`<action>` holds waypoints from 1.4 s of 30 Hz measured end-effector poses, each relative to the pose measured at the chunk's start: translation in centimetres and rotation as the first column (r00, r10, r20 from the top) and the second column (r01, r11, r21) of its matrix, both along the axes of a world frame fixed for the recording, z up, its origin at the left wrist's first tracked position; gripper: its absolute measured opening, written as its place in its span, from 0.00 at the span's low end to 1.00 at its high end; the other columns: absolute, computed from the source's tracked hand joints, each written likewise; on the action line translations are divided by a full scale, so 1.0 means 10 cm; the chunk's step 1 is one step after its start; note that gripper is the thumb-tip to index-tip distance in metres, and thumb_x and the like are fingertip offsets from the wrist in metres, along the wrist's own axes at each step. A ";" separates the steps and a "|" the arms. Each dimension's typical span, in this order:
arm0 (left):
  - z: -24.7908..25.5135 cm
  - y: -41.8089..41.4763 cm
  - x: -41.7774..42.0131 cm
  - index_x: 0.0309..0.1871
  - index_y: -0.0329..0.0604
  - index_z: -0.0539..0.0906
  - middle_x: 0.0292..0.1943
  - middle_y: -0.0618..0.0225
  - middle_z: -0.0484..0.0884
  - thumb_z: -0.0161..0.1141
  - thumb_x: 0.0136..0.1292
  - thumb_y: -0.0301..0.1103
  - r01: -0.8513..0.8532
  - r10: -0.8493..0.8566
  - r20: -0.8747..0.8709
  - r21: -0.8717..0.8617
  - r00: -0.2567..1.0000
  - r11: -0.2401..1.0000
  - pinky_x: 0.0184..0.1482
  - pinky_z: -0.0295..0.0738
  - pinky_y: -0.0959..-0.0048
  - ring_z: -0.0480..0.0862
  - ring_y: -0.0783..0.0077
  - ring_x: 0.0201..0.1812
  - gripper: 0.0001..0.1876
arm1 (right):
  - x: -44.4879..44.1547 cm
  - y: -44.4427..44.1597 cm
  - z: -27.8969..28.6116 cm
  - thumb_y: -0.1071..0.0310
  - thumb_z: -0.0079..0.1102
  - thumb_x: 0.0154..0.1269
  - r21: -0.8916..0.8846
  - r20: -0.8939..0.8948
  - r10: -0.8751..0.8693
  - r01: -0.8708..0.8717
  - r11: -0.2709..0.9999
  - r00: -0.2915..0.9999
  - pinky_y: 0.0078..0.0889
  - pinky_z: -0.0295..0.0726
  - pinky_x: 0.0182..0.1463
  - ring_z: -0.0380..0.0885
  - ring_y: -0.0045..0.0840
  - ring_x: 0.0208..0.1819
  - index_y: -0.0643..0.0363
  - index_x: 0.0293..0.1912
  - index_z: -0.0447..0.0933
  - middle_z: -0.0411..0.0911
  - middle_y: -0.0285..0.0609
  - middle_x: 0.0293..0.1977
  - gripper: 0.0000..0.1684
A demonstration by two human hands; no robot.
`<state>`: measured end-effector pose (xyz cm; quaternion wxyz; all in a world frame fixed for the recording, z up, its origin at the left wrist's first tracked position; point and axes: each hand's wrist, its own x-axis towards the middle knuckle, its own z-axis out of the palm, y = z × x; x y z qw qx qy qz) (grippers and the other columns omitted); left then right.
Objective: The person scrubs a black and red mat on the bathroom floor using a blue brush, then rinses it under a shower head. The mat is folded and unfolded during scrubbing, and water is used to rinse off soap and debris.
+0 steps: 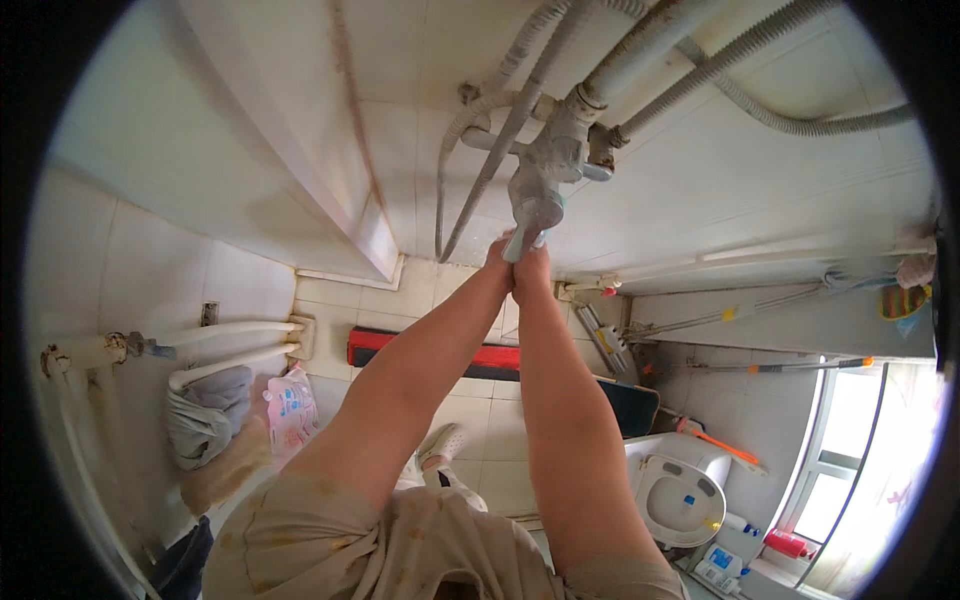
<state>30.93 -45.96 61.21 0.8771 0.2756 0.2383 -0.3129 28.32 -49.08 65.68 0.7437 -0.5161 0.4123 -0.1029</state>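
Both my arms reach forward to a metal mixer tap [541, 172] on the tiled wall. My left hand [498, 251] and my right hand [531, 262] are close together below the tap's lever [519, 244], which partly covers them. Their fingers are mostly hidden, so I cannot tell what they hold or whether they grip the tap. A small whitish thing [540, 238] shows by my right hand's fingers. Grey corrugated hoses [506, 142] loop beside the tap, and a thick pipe [637, 49] rises from it.
A red and black strip-shaped object [480, 360] lies on the tiled floor beyond my feet. At the right are a flat mop head [601, 337], a toilet [684, 499], an orange-handled brush [720, 442] and bottles [720, 566]. At the left, pipes [232, 330], a grey cloth [210, 412] and a pink bag [291, 409].
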 end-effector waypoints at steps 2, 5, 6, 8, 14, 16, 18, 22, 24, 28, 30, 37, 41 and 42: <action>0.00 -0.13 -0.02 0.45 0.40 0.78 0.36 0.54 0.82 0.50 0.65 0.51 0.113 -0.135 0.198 0.119 0.971 0.986 0.44 0.75 0.64 0.81 0.56 0.40 0.22 | -0.11 -0.13 0.02 0.59 0.52 0.68 0.077 -0.092 0.102 -0.095 0.993 0.991 0.38 0.75 0.45 0.75 0.30 0.43 0.56 0.56 0.68 0.76 0.43 0.44 0.21; -0.09 -0.46 -0.11 0.47 0.40 0.78 0.40 0.55 0.81 0.49 0.65 0.55 0.084 -0.465 0.583 0.561 0.667 0.824 0.48 0.73 0.64 0.80 0.58 0.44 0.25 | -0.25 -0.61 -0.57 0.53 0.47 0.70 0.223 0.009 0.135 -0.134 0.966 0.991 0.41 0.75 0.48 0.74 0.34 0.47 0.53 0.59 0.67 0.75 0.43 0.48 0.23; -0.15 -0.50 -0.07 0.47 0.40 0.78 0.41 0.55 0.81 0.49 0.65 0.56 -0.019 -0.535 0.632 0.656 0.561 0.755 0.49 0.72 0.64 0.80 0.59 0.45 0.26 | -0.25 -0.54 -0.50 0.52 0.46 0.71 0.311 0.043 0.095 -0.103 0.945 0.995 0.42 0.75 0.49 0.74 0.35 0.48 0.52 0.60 0.66 0.74 0.43 0.49 0.23; -0.29 -0.43 0.17 0.49 0.40 0.78 0.43 0.56 0.81 0.49 0.65 0.59 -0.075 -0.636 0.620 0.741 0.459 0.667 0.52 0.71 0.65 0.79 0.60 0.47 0.28 | -0.33 -0.22 0.05 0.52 0.45 0.72 0.480 0.058 0.058 -0.078 0.874 0.997 0.41 0.76 0.51 0.74 0.35 0.49 0.52 0.61 0.65 0.74 0.43 0.49 0.24; -0.16 -0.25 0.36 0.54 0.41 0.77 0.53 0.50 0.76 0.43 0.67 0.61 -0.040 -0.944 0.209 0.978 0.255 0.206 0.59 0.66 0.59 0.74 0.53 0.56 0.31 | -0.25 -0.27 -0.05 0.49 0.47 0.68 0.060 -0.252 0.520 -0.523 0.850 0.816 0.36 0.79 0.38 0.79 0.33 0.40 0.52 0.53 0.73 0.79 0.45 0.44 0.22; 0.00 -0.30 0.13 0.60 0.43 0.73 0.61 0.41 0.67 0.39 0.68 0.60 0.215 -0.923 0.234 0.928 0.306 0.306 0.64 0.60 0.54 0.66 0.46 0.63 0.31 | -0.27 -0.32 -0.12 0.43 0.40 0.69 0.209 -0.168 0.303 -0.267 0.941 0.938 0.38 0.77 0.44 0.76 0.30 0.44 0.48 0.57 0.69 0.77 0.40 0.45 0.27; 0.11 -0.24 -0.14 0.65 0.43 0.68 0.64 0.39 0.64 0.40 0.69 0.55 0.176 -0.861 0.394 0.869 0.322 0.463 0.66 0.60 0.53 0.64 0.43 0.66 0.30 | -0.34 -0.39 -0.22 0.37 0.33 0.70 0.365 -0.133 0.051 0.001 0.931 0.990 0.40 0.75 0.51 0.73 0.28 0.48 0.44 0.62 0.65 0.74 0.35 0.46 0.32; 0.21 0.23 -0.50 0.71 0.38 0.55 0.66 0.42 0.61 0.46 0.70 0.48 -0.034 -0.678 0.617 0.749 0.400 0.662 0.69 0.55 0.59 0.60 0.47 0.69 0.33 | -0.34 -0.34 -0.13 0.52 0.41 0.72 0.398 0.114 0.047 -0.089 0.913 0.992 0.43 0.75 0.51 0.74 0.33 0.48 0.52 0.59 0.66 0.74 0.39 0.47 0.22; 0.23 0.41 -0.50 0.72 0.35 0.52 0.71 0.41 0.52 0.45 0.70 0.51 0.118 -0.612 0.581 0.666 0.537 0.736 0.72 0.49 0.61 0.53 0.48 0.73 0.36 | -0.28 -0.37 -0.42 0.58 0.47 0.71 0.292 0.177 0.123 -0.172 0.941 0.976 0.42 0.76 0.50 0.74 0.34 0.47 0.55 0.57 0.67 0.74 0.41 0.47 0.19; 0.00 0.80 -0.50 0.70 0.33 0.55 0.56 0.41 0.74 0.47 0.70 0.50 -0.110 -0.731 0.537 0.830 0.421 0.546 0.60 0.66 0.59 0.73 0.49 0.60 0.35 | -0.04 -0.18 -0.19 0.56 0.58 0.67 0.346 0.110 0.031 -0.067 0.936 0.993 0.39 0.74 0.52 0.74 0.28 0.42 0.50 0.56 0.71 0.72 0.39 0.42 0.20; 0.08 0.99 -0.58 0.58 0.35 0.71 0.29 0.57 0.81 0.52 0.69 0.46 0.122 -0.759 0.393 0.845 0.520 0.521 0.36 0.72 0.62 0.80 0.59 0.33 0.24 | -0.01 -0.20 -0.25 0.53 0.56 0.67 0.379 0.130 -0.013 -0.038 0.925 0.991 0.45 0.73 0.52 0.73 0.29 0.44 0.49 0.55 0.71 0.71 0.39 0.45 0.20; 0.59 1.53 -0.55 0.45 0.38 0.78 0.23 0.68 0.76 0.54 0.68 0.43 -0.040 -0.731 0.459 0.858 0.505 0.512 0.30 0.69 0.71 0.74 0.74 0.25 0.16 | -0.01 -0.07 0.25 0.56 0.48 0.72 0.537 0.019 -0.165 0.129 0.834 0.986 0.47 0.76 0.45 0.76 0.30 0.41 0.53 0.49 0.68 0.74 0.38 0.42 0.14; 0.73 1.60 -0.55 0.50 0.39 0.78 0.28 0.67 0.79 0.57 0.66 0.42 -0.184 -0.688 0.584 0.803 0.431 0.566 0.34 0.73 0.72 0.76 0.75 0.29 0.17 | -0.10 -0.12 0.28 0.56 0.47 0.72 0.556 0.086 -0.153 0.080 0.827 0.985 0.51 0.73 0.48 0.76 0.29 0.40 0.51 0.48 0.69 0.73 0.40 0.40 0.12; 0.86 1.58 -0.57 0.51 0.40 0.78 0.30 0.66 0.79 0.58 0.65 0.41 -0.081 -0.709 0.519 0.829 0.477 0.553 0.36 0.74 0.72 0.77 0.74 0.30 0.17 | -0.14 -0.25 0.16 0.57 0.47 0.72 0.537 0.099 -0.123 0.051 0.842 0.987 0.54 0.71 0.50 0.76 0.30 0.39 0.49 0.49 0.69 0.73 0.40 0.40 0.11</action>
